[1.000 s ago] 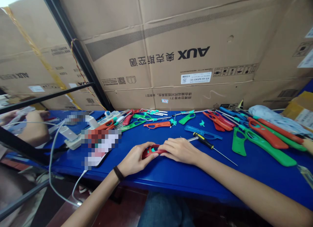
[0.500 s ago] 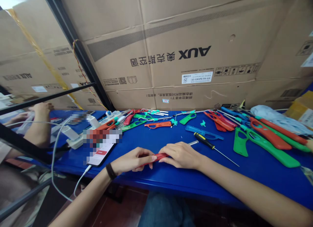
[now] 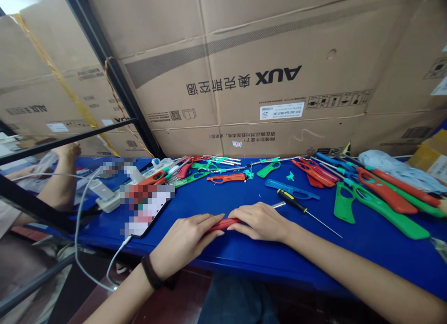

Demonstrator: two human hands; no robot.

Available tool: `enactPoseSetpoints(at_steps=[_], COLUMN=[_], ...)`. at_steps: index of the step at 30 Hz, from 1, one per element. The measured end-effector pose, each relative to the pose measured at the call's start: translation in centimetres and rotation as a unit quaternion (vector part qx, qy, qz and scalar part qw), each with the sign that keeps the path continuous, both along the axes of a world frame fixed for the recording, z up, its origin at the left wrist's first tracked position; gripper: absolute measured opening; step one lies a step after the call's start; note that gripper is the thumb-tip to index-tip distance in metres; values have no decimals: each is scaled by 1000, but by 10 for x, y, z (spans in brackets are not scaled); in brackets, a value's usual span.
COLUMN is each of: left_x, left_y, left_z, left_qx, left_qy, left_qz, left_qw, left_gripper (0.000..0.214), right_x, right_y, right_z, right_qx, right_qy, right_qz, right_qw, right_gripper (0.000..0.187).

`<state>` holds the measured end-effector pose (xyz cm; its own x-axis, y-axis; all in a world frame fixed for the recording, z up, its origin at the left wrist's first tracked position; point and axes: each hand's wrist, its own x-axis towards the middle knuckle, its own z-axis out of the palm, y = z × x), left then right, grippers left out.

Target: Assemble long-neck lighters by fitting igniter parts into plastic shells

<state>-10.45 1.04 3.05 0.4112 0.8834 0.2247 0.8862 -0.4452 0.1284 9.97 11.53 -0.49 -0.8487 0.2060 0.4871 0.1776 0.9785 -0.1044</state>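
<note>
Nearest: left hand (image 3: 185,240), dark wristband (image 3: 151,273), grip closed on the left end of a red handle (image 3: 223,224), fingers stretched along it.

Beside it: right hand (image 3: 260,221), grip clamped over the right end of the same piece. Red handle lying on the blue tabletop (image 3: 226,256) near the front edge, between the two hands and touching both.

Changed over the last second: handle turned from its broad side, a teal inset then showing, to its narrow edge, now only a thin red strip. Left fingers flatter than before. Judged a turning or pressing stage of the work, piece not set down.

Just past the right hand: thin metal rod (image 3: 277,205); screwdriver (image 3: 291,200) with black-and-yellow handle; flat blue plastic part (image 3: 291,190).

To the left: phone (image 3: 145,212) with screen blurred, on a white cable (image 3: 78,231); white power strip (image 3: 108,200). Beyond it, another person's arm (image 3: 59,184), hand raised higher than a second ago.

To the right: large green handle (image 3: 377,207) and long red handles (image 3: 387,189), with more red, green and blue parts spread along the rear.

Farthest: cardboard box (image 3: 209,49) standing upside down. Readable: "AUX" (image 3: 278,75) with Chinese characters beside it; white label (image 3: 282,111) marked "25", remaining print too small to read.
</note>
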Motion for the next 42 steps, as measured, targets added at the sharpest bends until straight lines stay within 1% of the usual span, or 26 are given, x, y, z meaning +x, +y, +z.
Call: enactPoseSetpoints(at_steps=[3, 5, 7, 9, 14, 17, 19, 22, 25, 29, 33, 38, 42], left_x=[1, 2, 2, 2, 5, 7, 6, -2, -17, -35, -34, -30, -35], left_y=[-1, 1, 3, 6, 14, 17, 18, 19, 16, 6, 0, 1, 3], left_z=[-12, -18, -22, -25, -36, -39, -38, -33, -27, -26, -33, -41, -38], left_qx=[99, 147, 173, 183, 171, 160, 149, 95, 53, 64, 80, 142, 132], left_qy=[11, 23, 34, 33, -16, -37, -54, -82, -96, -85, -83, -77, -64], left_qz=[-20, -32, -40, -43, -32, -25, -31, -43, -24, 17, 30, 23, -4], left_qw=[995, 988, 984, 982, 985, 986, 987, 991, 994, 994, 993, 987, 989], left_gripper=[33, 30, 27, 25, 25, 26, 26, 27, 31, 29, 21, 17, 20], right_x=[0, 0, 0, -1, -1, 0, 0, 0, 1, 2, 1, 3, 3], right_y=[0, -1, 0, 1, 4, 5, 4, 5, 8, 12, 12, 12, 13], right_z=[0, 2, 3, 4, 1, -2, -3, -4, -5, -6, -7, -6, -5], right_qx=[-15, -31, -40, -33, 30, 55, 60, 52, 38, 15, 11, 13, -8], right_qy=[-3, -5, -4, -5, -24, -24, -22, -21, -20, -13, -13, -12, -22], right_qz=[-1, -1, 2, 0, -28, -34, -32, -26, -32, -46, -44, -47, -42], right_qw=[1000, 1000, 999, 999, 999, 998, 997, 998, 999, 999, 999, 999, 999], right_gripper=[32, 29, 27, 26, 31, 33, 34, 33, 31, 29, 29, 30, 29])
